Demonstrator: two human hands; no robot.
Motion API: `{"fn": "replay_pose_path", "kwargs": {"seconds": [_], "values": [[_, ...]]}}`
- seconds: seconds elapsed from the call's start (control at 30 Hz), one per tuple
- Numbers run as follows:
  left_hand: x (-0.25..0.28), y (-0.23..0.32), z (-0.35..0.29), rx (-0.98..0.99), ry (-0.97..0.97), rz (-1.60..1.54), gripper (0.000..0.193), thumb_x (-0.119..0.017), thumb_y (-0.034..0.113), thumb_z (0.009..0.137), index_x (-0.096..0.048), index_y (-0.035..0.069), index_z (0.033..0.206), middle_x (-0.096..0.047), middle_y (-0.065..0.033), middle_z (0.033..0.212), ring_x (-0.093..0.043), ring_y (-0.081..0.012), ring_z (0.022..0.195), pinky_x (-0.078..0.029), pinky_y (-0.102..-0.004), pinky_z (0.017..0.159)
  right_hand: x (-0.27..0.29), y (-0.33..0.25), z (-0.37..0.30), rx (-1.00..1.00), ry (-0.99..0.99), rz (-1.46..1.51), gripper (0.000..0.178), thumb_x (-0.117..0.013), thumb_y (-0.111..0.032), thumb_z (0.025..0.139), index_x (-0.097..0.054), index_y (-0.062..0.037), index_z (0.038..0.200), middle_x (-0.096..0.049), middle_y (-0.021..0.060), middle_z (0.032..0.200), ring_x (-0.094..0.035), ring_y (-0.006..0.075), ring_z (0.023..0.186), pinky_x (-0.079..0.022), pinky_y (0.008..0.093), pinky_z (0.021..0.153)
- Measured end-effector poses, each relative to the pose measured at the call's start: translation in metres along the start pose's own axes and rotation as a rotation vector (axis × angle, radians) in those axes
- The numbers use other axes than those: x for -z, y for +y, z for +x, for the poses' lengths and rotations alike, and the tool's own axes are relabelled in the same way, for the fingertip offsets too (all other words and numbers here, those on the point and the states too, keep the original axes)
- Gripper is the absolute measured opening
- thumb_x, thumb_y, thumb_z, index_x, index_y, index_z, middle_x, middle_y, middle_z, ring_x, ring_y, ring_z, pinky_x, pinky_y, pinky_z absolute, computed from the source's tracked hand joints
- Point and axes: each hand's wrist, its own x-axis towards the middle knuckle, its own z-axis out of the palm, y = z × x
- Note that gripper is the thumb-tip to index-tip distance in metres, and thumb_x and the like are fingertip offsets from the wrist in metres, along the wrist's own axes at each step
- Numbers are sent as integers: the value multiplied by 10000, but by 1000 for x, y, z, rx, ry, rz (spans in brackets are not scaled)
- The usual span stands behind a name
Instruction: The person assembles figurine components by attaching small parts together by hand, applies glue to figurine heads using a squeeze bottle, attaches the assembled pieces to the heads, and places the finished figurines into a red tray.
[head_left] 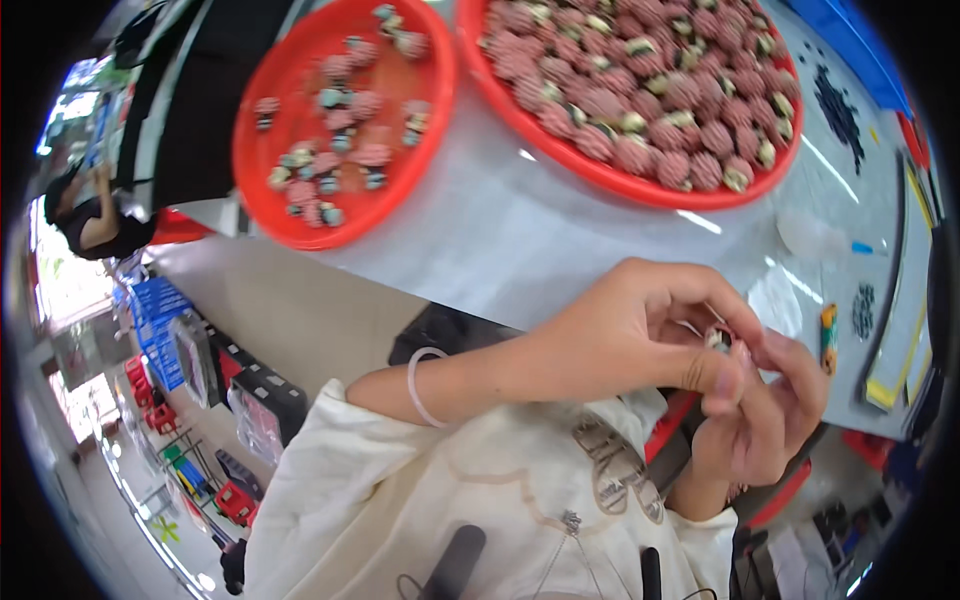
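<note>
Pinching a small, mostly hidden part point(718, 340) with the left hand point(655, 338) and apparently the right hand point(768, 412), could drop it through too light a grip.

Colour record: pink, cream and black pieces against red.
Upper centre: heaped pieces point(662, 133) dusty pink, ridged pattern, cream and black patches; tray point(720, 198) bright red. Upper left: second tray point(290, 80) also red; its pieces point(366, 103) pink, cream, black, pale teal. Desk point(480, 220) pale grey-white. Upper right: bin point(860, 50) blue, scattered bits point(838, 115) blue-black. Lower centre: shirt point(400, 490) cream, brown-grey print; wristband point(412, 385) pale pink.
</note>
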Motion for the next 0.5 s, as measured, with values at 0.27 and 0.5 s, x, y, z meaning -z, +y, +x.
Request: {"fn": "replay_pose_path", "kwargs": {"seconds": [0.27, 0.5], "values": [[21, 125, -48, -588, 534, 1469, 217, -520, 5, 768, -526, -63, 974, -553, -151, 968, -545, -167, 824, -425, -271, 753, 14, 17, -16, -169, 241, 21, 378, -391, -350, 878, -563, -13, 868, -529, 157, 862, -507, 219, 736, -402, 277, 585], [4, 150, 4, -502, 381, 1866, 200, -516, 63, 791, -546, 16, 983, -581, -72, 912, -550, -118, 846, -425, -239, 734, 18, 21, -18, -251, 275, 88, 346, -408, -304, 879, -560, 6, 864, -539, 141, 816, -507, 213, 720, -389, 268, 595]]}}
